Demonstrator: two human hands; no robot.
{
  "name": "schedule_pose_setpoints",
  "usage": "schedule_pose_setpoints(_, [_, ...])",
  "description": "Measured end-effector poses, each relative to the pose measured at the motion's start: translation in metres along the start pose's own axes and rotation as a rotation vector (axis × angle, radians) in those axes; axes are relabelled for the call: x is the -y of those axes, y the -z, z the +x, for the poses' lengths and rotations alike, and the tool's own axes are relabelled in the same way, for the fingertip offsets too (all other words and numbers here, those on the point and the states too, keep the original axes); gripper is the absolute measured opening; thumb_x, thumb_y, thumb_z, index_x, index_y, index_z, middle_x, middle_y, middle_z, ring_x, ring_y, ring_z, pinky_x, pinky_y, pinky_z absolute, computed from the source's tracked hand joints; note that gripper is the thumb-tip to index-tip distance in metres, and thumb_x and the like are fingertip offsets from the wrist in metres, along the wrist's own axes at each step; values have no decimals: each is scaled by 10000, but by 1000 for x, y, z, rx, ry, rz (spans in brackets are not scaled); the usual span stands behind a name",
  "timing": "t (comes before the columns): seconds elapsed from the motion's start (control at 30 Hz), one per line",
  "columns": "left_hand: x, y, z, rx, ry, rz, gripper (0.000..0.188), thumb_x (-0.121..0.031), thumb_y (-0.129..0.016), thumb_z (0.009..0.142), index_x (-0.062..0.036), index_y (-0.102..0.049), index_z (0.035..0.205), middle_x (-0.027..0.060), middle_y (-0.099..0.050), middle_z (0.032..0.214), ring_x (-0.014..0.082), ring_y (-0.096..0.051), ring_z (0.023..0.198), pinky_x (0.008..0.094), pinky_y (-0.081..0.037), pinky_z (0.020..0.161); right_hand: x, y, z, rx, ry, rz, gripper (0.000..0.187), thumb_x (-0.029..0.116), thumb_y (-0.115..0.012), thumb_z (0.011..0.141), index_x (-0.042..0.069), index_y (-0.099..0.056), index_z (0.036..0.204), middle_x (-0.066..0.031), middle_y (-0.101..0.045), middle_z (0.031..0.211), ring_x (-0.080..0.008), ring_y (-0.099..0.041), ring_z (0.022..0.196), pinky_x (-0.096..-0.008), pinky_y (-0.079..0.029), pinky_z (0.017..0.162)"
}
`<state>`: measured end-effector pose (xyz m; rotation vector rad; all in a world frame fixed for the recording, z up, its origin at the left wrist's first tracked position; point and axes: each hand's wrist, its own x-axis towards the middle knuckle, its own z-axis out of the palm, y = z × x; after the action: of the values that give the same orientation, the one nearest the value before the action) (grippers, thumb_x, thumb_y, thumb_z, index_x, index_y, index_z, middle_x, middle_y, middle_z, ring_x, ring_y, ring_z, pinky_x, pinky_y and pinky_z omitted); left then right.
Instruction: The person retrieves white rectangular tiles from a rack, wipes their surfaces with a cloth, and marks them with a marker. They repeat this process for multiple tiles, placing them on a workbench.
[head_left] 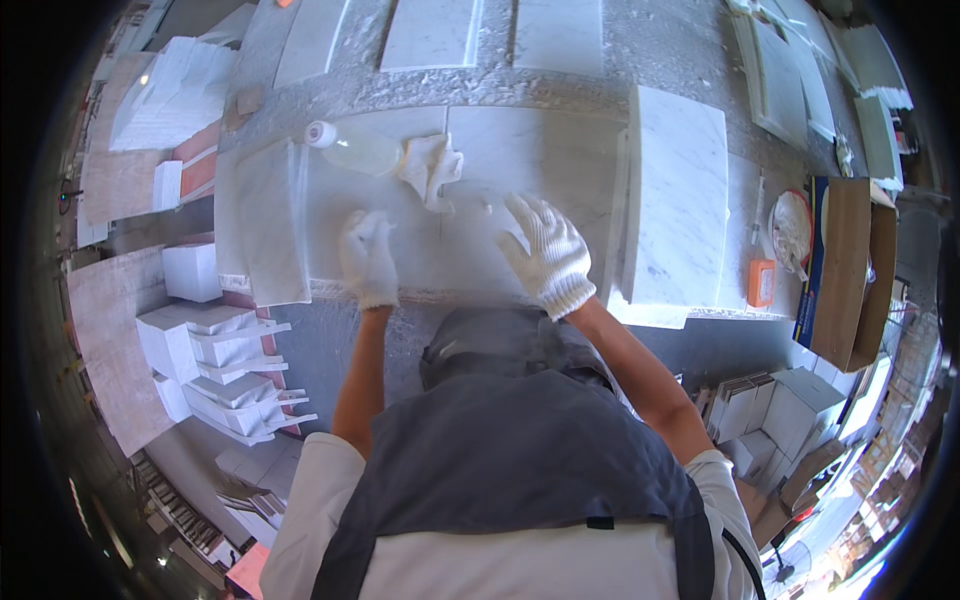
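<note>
My left hand, in a white knit glove, is held over the near part of the pale marble slab. Its fingers are curled together, somewhat blurred, and whatever they may hold is hidden. My right hand, gloved the same way, is spread with its fingers apart and nothing in it. Beyond the hands, a clear plastic bottle with a white cap lies on its side. A crumpled white cloth touches the bottle's base end. One small whitish bit rests on the slab between cloth and right hand.
Stacked marble tiles stand to the right, with more tiles at left. An orange box, a round plastic-wrapped item and an open cardboard box sit farther right. Wrapped stacks fill a pallet at left.
</note>
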<state>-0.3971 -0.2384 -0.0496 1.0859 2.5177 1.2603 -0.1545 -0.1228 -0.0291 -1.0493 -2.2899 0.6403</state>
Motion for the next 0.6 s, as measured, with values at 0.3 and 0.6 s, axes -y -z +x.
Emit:
schedule_pose_setpoints(0.3, [47, 36, 47, 7, 75, 81, 166, -74, -603, 894, 74, -676, 879, 101, -622, 832, 173, -598, 837, 307, -455, 784, 46, -76, 101, 408, 64, -143, 625, 463, -593, 918, 156, -463, 1447, -89, -389, 1566, -309, -335, 1482, -463, -196, 1253])
schedule_pose_setpoints(0.6, [66, 38, 41, 6, 17, -18, 172, -80, -618, 942, 65, -710, 941, 103, -674, 913, 193, -629, 882, 303, -474, 833, -7, -101, 103, 57, 94, -147, 364, 116, -532, 954, 210, -610, 1297, -1, -621, 1326, -270, -559, 1276, -472, -438, 1099])
